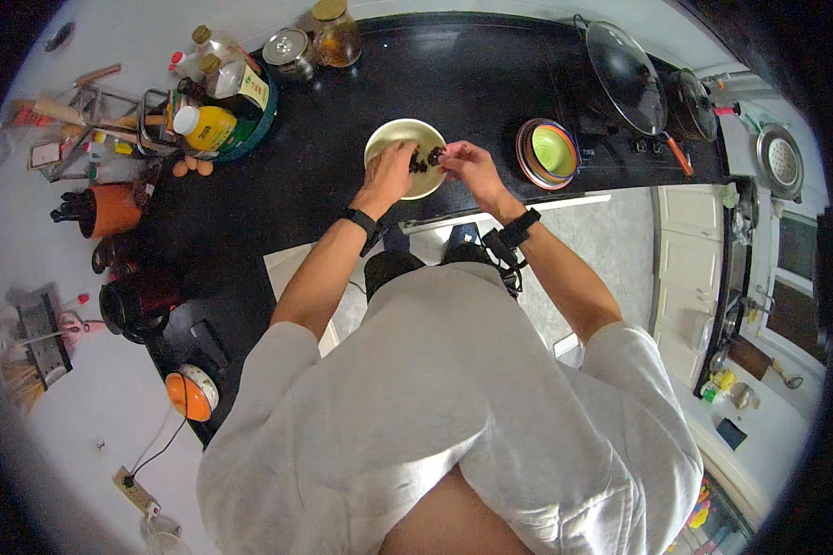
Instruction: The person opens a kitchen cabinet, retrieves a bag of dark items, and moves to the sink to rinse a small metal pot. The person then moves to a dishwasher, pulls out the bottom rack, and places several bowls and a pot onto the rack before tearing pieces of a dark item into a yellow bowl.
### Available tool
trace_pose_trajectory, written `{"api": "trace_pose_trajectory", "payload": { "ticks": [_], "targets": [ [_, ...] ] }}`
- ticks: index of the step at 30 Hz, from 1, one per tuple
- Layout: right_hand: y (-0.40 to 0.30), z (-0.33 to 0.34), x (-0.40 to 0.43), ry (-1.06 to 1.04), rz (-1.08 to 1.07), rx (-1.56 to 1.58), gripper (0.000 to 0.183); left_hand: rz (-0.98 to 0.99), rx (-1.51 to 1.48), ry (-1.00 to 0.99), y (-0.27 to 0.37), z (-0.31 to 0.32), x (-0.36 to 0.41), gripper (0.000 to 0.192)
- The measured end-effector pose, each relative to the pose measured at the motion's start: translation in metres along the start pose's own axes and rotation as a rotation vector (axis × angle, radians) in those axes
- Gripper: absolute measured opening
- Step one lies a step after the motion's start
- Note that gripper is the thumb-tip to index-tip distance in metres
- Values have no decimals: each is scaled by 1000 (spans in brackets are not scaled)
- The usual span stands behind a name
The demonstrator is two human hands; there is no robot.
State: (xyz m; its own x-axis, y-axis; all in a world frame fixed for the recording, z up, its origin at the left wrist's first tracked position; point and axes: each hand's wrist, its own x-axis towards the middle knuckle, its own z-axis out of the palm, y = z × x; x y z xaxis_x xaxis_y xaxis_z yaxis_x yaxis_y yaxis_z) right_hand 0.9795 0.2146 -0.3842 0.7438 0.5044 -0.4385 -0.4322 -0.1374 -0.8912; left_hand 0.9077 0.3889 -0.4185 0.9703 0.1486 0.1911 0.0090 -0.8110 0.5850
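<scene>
A pale cream bowl rests on the black countertop in front of me. Inside it lie several dark, crinkled food pieces, perhaps wood ear fungus. My left hand reaches over the bowl's left side, its fingers down among the pieces; whether it grips one cannot be seen. At the right rim, my right hand pinches a dark food piece between thumb and fingers.
Right of the bowl is a stack of colourful bowls. Farther right stands a wok with a glass lid. At left are eggs, bottles on a tray, a knife block and an electric kettle.
</scene>
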Motion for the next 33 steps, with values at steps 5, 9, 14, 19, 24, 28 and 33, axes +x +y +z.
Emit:
{"api": "trace_pose_trajectory", "payload": {
  "ticks": [5, 9, 14, 19, 24, 28, 33],
  "targets": [
    [-2, 3, -4, 26, 33, -24, 8, -67, 63, -190, 6, -12, 14, 10],
    [-1, 5, -6, 16, 32, -13, 8, -19, 20, -118, 9, -12, 14, 10],
    [-1, 4, -6, 23, 17, -16, 8, -58, 5, -206, 20, -25, 11, 13],
    [2, 2, -7, 30, 7, -20, 8, 38, -100, -31, 10, -19, 2, 11],
    [5, 1, -8, 31, 11, -35, 7, -73, -197, -121, 6, -19, 2, 9],
    [6, 3, -8, 21, -14, -47, 7, -19, -200, -171, 0, -18, 2, 11],
    [7, 4, -7, 16, -26, -38, 7, 13, -307, -153, 5, -24, 1, 17]
  ]
}}
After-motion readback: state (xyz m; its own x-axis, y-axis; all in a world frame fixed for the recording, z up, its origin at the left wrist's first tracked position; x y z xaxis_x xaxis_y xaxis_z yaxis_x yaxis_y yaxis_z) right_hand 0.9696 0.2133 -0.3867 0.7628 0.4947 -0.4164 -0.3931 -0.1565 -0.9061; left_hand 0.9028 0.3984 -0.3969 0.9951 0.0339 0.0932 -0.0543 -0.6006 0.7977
